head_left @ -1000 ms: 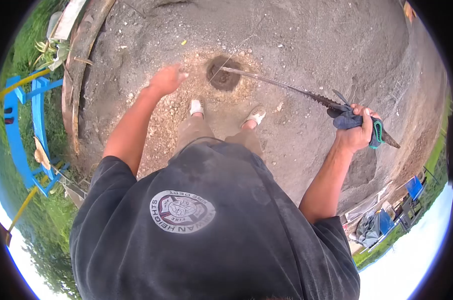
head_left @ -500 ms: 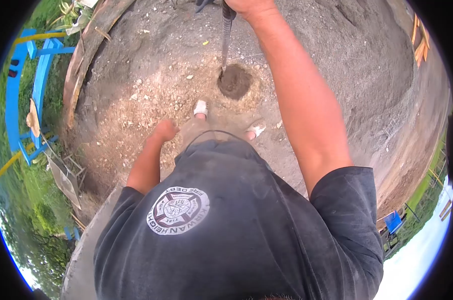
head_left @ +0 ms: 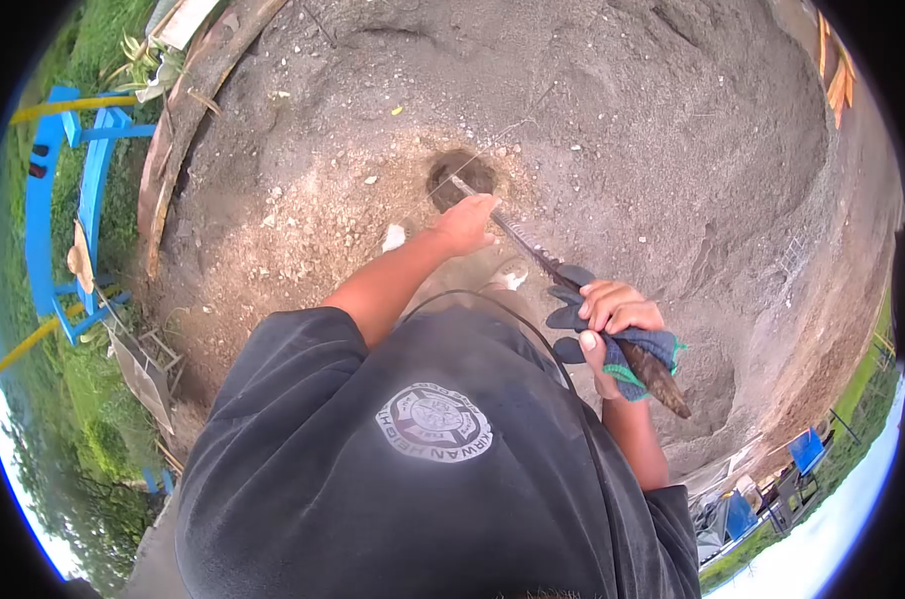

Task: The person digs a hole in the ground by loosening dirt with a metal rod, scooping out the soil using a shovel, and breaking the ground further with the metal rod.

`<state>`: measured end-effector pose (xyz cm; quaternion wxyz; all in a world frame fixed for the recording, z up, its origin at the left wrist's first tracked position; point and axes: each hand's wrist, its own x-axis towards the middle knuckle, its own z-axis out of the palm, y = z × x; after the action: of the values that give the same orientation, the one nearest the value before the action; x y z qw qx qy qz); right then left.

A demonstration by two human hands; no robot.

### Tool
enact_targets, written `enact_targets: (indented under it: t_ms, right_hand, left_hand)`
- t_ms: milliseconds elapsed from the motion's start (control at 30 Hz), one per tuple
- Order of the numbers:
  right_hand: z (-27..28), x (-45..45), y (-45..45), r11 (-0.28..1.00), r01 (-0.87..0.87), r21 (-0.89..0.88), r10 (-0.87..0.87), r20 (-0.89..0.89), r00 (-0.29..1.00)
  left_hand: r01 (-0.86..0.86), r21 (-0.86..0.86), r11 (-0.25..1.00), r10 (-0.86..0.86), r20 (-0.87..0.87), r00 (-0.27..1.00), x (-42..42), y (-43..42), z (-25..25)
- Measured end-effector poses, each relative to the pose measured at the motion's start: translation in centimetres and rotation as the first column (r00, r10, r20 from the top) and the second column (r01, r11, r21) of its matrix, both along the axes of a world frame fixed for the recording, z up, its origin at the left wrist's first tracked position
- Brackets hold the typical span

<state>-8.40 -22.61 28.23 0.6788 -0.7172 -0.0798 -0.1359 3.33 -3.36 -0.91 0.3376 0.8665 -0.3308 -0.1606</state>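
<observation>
A long ridged metal bar [head_left: 522, 238] slants across in front of me, its thin pale tip over a round hole [head_left: 442, 182] in the dirt. My right hand [head_left: 617, 309] is closed around its upper part, with a dark glove [head_left: 627, 361] with green trim bunched between palm and bar. The glove's loose fingers hang to the left of the hand. Past the grip sticks out a brown, tapered end. My left hand [head_left: 464, 226], bare, is at the bar's lower part close to the hole; its fingers appear closed on the bar, partly hidden.
Loose stones and gravel [head_left: 312, 215] lie left of the hole. My white shoes [head_left: 393, 238] stand just below it. A curved wooden plank [head_left: 178, 140] edges the dirt at left, beyond it a blue frame [head_left: 43, 210] with a straw hat [head_left: 81, 258]. Wood pieces [head_left: 838, 75] lie at upper right.
The bar has swung from upright over the hole to a slant toward my right side. My right hand has come down and right with it. My left hand has moved from my side to the bar's lower part.
</observation>
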Motion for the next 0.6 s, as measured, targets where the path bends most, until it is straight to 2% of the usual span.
enact_targets:
  t_ms: [33, 67, 133, 200, 300, 333, 400, 467, 500, 533, 600]
  right_hand:
    - [-0.1, -2.4, -0.8, 0.999, 0.043, -0.013, -0.043, -0.022, 0.999]
    - [-0.5, -4.2, -1.9, 0.998, 0.055, -0.008, -0.055, -0.015, 0.998]
    - [-0.4, -7.4, -3.8, 0.996, 0.088, -0.032, -0.089, -0.05, 0.995]
    - [-1.5, -10.1, -6.4, 0.972, 0.215, 0.092, -0.211, -0.057, 0.976]
    - [-1.1, -13.9, -10.0, 0.857, 0.474, 0.204, -0.456, -0.128, 0.88]
    - [-0.4, -15.2, -11.9, 0.823, 0.518, 0.233, -0.51, -0.099, 0.855]
    - [4.0, -18.0, -15.5, 0.766, 0.552, 0.331, -0.561, -0.076, 0.824]
    - [10.2, -22.1, -19.2, 0.777, 0.483, 0.403, -0.53, 0.005, 0.848]
    - [14.4, -24.7, -21.1, 0.764, 0.504, 0.403, -0.569, 0.055, 0.82]
    - [19.8, -28.6, -23.4, 0.735, 0.542, 0.408, -0.63, 0.114, 0.768]
    - [31.3, -36.9, -28.5, 0.652, 0.629, 0.423, -0.753, 0.265, 0.603]
  left_hand:
    - [0.111, -0.023, 0.993, -0.11, 0.042, 0.993, -0.6, -2.5, -0.6]
    - [0.255, 0.056, 0.965, -0.249, -0.089, 0.964, -1.2, -4.7, -1.7]
    - [0.543, 0.169, 0.823, -0.458, -0.368, 0.809, -1.8, -8.6, -4.2]
    - [0.627, 0.166, 0.761, -0.542, -0.37, 0.755, -2.6, -12.1, -5.0]
    - [0.743, 0.216, 0.634, -0.633, -0.407, 0.659, -4.9, -17.6, -3.0]
    - [0.772, 0.242, 0.588, -0.653, -0.422, 0.629, -5.3, -19.9, -1.9]
    - [0.787, 0.17, 0.593, -0.662, -0.455, 0.596, -7.6, -23.2, 3.4]
    - [0.79, 0.133, 0.598, -0.673, -0.451, 0.586, -9.8, -26.3, 12.3]
    - [0.807, 0.105, 0.582, -0.708, -0.422, 0.566, -10.9, -27.6, 16.5]
    - [0.82, 0.075, 0.567, -0.738, -0.395, 0.547, -12.0, -28.5, 20.3]
    - [0.801, -0.154, 0.578, -0.809, -0.232, 0.54, -13.8, -29.1, 25.8]
